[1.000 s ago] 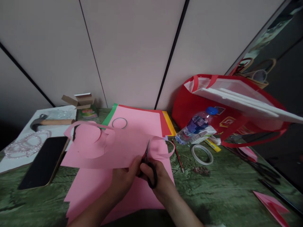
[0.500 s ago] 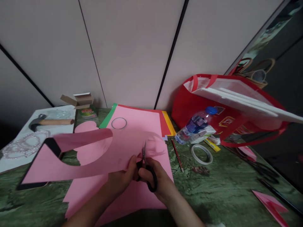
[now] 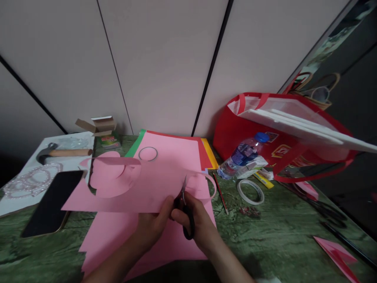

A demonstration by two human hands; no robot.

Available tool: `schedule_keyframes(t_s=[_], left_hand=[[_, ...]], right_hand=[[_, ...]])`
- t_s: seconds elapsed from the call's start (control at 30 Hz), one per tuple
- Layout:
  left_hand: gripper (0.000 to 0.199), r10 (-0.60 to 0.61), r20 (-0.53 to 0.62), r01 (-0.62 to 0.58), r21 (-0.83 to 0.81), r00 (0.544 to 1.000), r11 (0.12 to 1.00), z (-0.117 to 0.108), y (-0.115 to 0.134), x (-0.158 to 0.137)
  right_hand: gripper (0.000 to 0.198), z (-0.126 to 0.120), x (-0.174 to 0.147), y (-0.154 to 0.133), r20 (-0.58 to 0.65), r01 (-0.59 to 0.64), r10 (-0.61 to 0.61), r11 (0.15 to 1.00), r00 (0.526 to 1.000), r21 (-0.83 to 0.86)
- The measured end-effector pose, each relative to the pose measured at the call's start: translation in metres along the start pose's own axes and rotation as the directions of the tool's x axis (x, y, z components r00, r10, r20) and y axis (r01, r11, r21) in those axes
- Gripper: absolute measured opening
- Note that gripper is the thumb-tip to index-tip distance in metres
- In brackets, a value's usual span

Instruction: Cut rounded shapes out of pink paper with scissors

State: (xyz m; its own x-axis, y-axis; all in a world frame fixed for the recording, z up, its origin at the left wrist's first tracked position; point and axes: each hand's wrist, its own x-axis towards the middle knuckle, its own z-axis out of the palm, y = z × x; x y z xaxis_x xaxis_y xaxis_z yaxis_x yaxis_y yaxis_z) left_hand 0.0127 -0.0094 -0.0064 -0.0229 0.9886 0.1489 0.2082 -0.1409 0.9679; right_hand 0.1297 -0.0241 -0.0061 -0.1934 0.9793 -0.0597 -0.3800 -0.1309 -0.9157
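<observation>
Currently, the left hand [image 3: 152,225] clamps the pink sheet [image 3: 156,186]; the right hand [image 3: 202,225], at the left's three o'clock, grips scissors [image 3: 183,192].

Through my feed, one head-worn camera looks forward and down from above and behind the grip, over the left hand [image 3: 151,226] and right hand [image 3: 196,218]. It sits near them, yet takes in the tabletop [image 3: 244,243] around the grip and the wall [image 3: 159,67] beyond; far right of the grip seems too dark to judge.
</observation>
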Motion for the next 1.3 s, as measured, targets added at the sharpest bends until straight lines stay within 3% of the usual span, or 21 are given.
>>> schedule_keyframes(t_s=[0.17,0.83,1.3], left_hand=[[0.023,-0.075,-0.101,0.072,-0.031,0.992,0.997,0.004,0.0,-0.007],[0.024,-0.133,-0.154,0.131,-0.022,0.979,0.991,0.005,-0.004,-0.018],[0.023,-0.092,-0.246,0.094,-0.003,0.965,0.996,0.011,-0.003,-0.022]], right_hand=[[0.035,0.004,-0.003,-0.006,-0.007,0.06,-0.06,0.998,0.998,-0.015],[0.038,0.005,-0.009,-0.014,0.009,0.051,-0.05,0.992,0.999,-0.116],[0.033,0.008,-0.012,-0.018,0.038,0.083,-0.078,0.982,0.996,-0.169]])
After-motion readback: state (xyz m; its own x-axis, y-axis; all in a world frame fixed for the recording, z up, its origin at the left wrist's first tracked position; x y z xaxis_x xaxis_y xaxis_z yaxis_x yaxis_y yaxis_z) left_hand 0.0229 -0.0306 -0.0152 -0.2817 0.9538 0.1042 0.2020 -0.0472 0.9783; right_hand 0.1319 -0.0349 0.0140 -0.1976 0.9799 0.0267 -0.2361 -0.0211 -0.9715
